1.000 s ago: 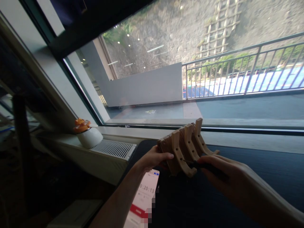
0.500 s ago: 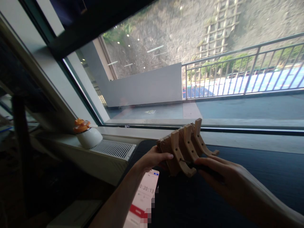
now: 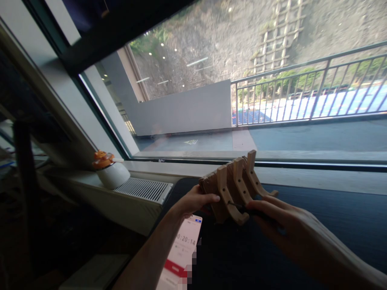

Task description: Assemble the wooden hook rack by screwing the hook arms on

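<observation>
A brown wooden board with three pale wooden hooks, a hook rack (image 3: pixel 239 181), is held tilted above the dark tabletop. My left hand (image 3: pixel 198 201) grips its left end, thumb across the front beside the nearest hook. My right hand (image 3: pixel 281 217) is closed around a dark-handled screwdriver (image 3: pixel 238 206). The thin shaft points left, and its tip meets the lower hole of the nearest hook. Most of the handle is hidden by my fingers. Dark holes show on the other hooks too.
A lit phone (image 3: pixel 183 245) showing a timer lies below my left forearm. On the sill at left stand a white container with an orange top (image 3: pixel 110 171) and a vent grille (image 3: pixel 145 190). The dark table (image 3: pixel 341 205) borders a large window; a railing (image 3: pixel 302 96) is outside.
My right hand has turned slightly around the screwdriver, its tip still at the same hook. The rack and my left hand barely shift. The phone's timer has gone up by one second.
</observation>
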A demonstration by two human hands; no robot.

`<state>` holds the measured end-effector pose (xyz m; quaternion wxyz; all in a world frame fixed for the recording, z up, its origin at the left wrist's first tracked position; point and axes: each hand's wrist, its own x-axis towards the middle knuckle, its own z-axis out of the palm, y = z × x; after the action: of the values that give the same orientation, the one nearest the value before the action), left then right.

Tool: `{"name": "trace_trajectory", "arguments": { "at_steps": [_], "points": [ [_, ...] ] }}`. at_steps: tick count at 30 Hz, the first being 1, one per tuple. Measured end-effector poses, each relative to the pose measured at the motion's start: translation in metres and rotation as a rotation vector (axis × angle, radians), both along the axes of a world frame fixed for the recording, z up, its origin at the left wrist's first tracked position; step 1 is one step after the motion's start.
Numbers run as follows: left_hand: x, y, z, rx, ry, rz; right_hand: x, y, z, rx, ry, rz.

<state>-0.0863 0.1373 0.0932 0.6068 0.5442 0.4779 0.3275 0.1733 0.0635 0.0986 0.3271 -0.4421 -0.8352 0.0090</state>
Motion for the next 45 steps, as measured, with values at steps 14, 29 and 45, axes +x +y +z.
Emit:
{"name": "trace_trajectory", "arguments": {
  "at_steps": [14,29,45],
  "points": [
    [0.0010,0.0005,-0.0007,-0.001,0.011,-0.012,-0.0020,-0.0018,0.0028,-0.022,-0.054,-0.018],
    [-0.0004,0.0004,-0.0007,0.003,0.020,0.005,-0.0001,-0.0037,0.0022,-0.034,-0.073,0.006],
    [-0.0003,-0.0001,-0.0032,0.009,0.025,-0.016,-0.0022,0.0038,-0.0055,0.186,-0.169,0.048]
  ]
}}
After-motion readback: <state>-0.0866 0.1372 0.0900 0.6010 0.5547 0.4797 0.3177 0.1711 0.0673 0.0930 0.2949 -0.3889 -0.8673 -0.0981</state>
